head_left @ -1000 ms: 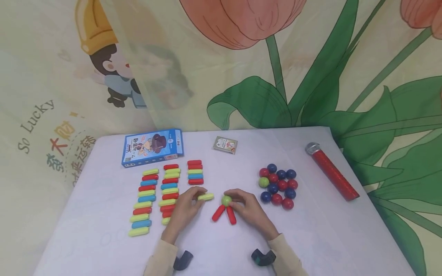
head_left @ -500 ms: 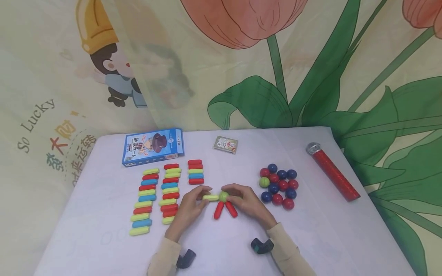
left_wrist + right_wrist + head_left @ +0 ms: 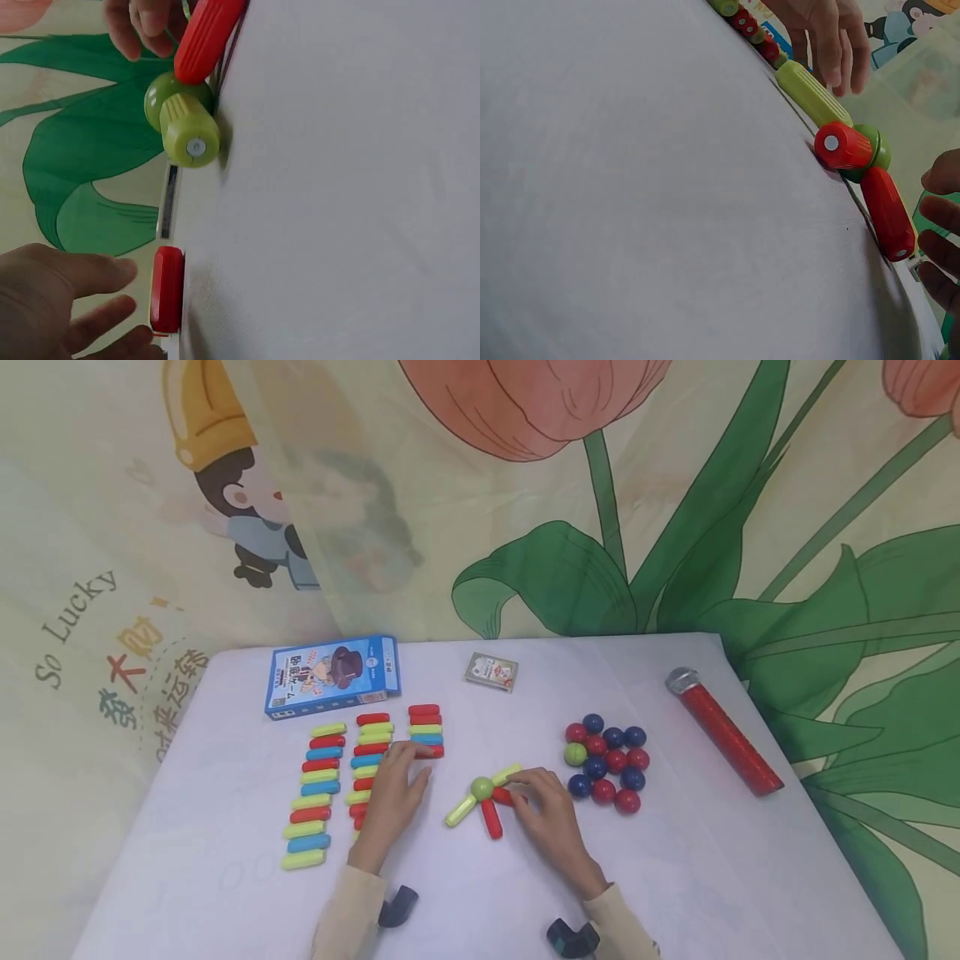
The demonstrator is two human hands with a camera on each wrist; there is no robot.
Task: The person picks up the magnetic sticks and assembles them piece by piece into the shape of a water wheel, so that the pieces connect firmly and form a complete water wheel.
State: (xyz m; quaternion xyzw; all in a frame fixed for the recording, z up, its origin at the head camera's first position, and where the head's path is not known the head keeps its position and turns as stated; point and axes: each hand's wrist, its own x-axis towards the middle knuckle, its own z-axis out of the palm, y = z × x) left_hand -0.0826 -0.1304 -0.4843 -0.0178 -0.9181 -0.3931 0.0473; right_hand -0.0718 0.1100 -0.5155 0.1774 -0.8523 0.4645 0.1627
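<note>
The green ball (image 3: 482, 789) sat on the worktop (image 3: 712, 860) between the hands, joined to yellow sticks (image 3: 461, 812) at two and half past seven, and red sticks (image 3: 492, 821) near half past three and half past five. The right hand (image 3: 553, 818), three o'clock, had its grip loosely parted; contact was unclear. The left hand (image 3: 395, 797), fingers apart, grip unfilled, was just beside a loose red stick (image 3: 166, 289) at ten. A right-finger brush might twist the joints; a clumsy left pinch could scatter the neighbouring sticks (image 3: 426, 729).
</note>
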